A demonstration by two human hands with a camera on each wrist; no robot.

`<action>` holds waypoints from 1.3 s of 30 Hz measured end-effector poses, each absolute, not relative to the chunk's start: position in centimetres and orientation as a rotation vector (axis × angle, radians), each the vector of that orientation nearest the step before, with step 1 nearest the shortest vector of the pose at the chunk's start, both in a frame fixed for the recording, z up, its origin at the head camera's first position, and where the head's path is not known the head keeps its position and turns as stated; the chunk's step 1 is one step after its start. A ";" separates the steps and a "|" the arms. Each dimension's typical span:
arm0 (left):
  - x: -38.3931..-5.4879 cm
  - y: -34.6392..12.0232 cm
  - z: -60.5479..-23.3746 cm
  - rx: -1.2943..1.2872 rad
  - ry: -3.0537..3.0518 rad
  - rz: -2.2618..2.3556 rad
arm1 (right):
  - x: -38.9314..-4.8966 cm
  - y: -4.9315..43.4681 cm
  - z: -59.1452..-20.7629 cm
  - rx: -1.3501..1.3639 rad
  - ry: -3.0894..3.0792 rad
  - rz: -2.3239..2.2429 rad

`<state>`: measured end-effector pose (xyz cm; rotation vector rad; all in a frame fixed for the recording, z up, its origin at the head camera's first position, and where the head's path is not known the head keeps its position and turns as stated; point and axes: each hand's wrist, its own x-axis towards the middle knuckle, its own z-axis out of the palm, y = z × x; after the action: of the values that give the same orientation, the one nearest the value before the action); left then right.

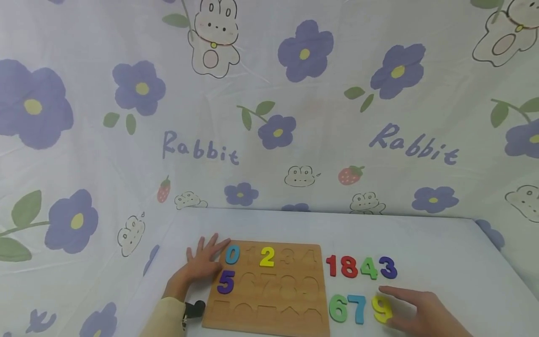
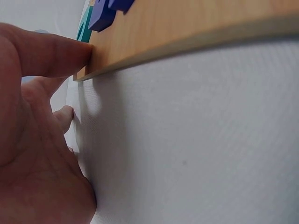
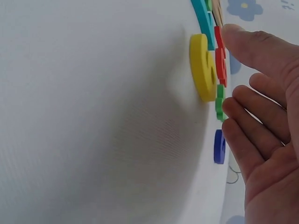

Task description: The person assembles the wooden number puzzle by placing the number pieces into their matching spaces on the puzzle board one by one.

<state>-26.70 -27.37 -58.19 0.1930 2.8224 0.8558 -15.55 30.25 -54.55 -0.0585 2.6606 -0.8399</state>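
Note:
A wooden number board (image 1: 261,323) lies on the table, with a blue 0 (image 1: 232,255), a yellow 2 (image 1: 267,257) and a purple 5 (image 1: 226,282) on it. My left hand (image 1: 204,260) rests at the board's upper left edge with fingers spread; in the left wrist view a fingertip touches the board's edge (image 2: 196,49). Over the right side, my right hand (image 1: 421,311) hovers with thumb and fingers apart around a yellow number 9 (image 1: 382,309). The right wrist view has that yellow 9 (image 3: 202,70) flat on the table, with nothing between the extended fingers.
Right of the board, an upper row holds a red 1 (image 1: 331,266), red 8 (image 1: 349,267), green 4 (image 1: 368,268) and purple 3 (image 1: 388,267). Below lie a green 6 (image 1: 338,308) and blue 7 (image 1: 357,309). A patterned curtain (image 1: 269,93) hangs behind the table.

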 end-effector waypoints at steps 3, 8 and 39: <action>-26.8 -27.6 -58.4 0.183 2.822 0.855 | -15.6 30.2 -54.9 -0.111 2.664 -0.883; -26.8 -27.6 -58.2 0.186 2.813 0.855 | -15.5 29.6 -55.8 -0.078 2.653 -0.899; -25.8 -27.1 -56.4 0.184 2.806 0.831 | -16.2 24.4 -49.9 -0.280 2.890 -0.924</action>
<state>-25.78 -27.12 -56.38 0.1837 2.8056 0.8307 -16.18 24.40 -49.92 -0.2804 2.8898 -0.9245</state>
